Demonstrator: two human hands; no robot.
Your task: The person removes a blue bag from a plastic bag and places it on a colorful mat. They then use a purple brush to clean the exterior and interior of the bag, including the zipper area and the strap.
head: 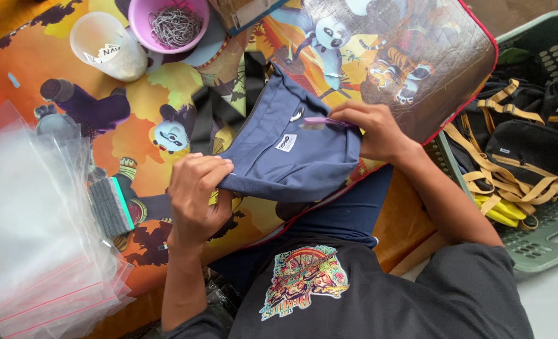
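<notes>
Grey-blue cloth fills the middle of our view: a small bag (288,154) lying flat on a bright cartoon-printed mat (166,94), its black strap (213,113) trailing up and to the left. Our left hand (194,198) is closed on the bag's lower left corner, thumb on top and fingers curled under, which seems to keep the cloth taut. Our right hand (370,129) pinches the upper right edge, and a thin purple strip (323,120) lies at its fingertips beside the zip pull (296,113); we cannot tell whether the strip is a tag or a tie. Holding two opposite corners appears to spread the bag so its front faces up.

Close to our left arm sits a stack of clear plastic sleeves (34,232), with a grey sponge block (110,207) just beside it. Above are a pink bowl of metal clips (172,25) and a white plastic cup (109,45). Off to our right, a green basket (542,245) holds black bags with tan straps (517,150), within easy reach.
</notes>
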